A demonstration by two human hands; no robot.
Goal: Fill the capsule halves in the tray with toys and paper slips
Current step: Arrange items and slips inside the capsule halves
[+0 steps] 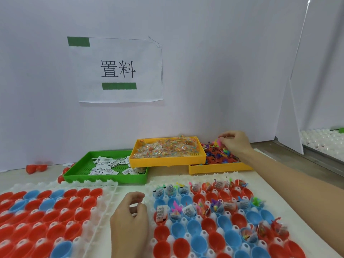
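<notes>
The supplies are ranged along the back of the worktop point(275, 207), within reach of the trays: paper slips point(104, 165) in a green bin point(104, 178), bagged toys point(165, 148) in a yellow bin point(167, 161) stacked across its neighbours, and loose toys point(221, 155) in a second yellow bin point(219, 169) on the right. The capsule halves point(195, 228) are seated open side up in the right tray point(149, 189), so that items can be dropped straight in; the far rows are already filled, the nearer ones mostly not. A left tray point(109, 198) holds only empty halves. The right hand point(234, 144) is held over the loose toys, fingers curled, a pink piece pinched at the fingertips. The left hand point(130, 216) is loosely curled between the trays; whether anything is held in it cannot be told.
</notes>
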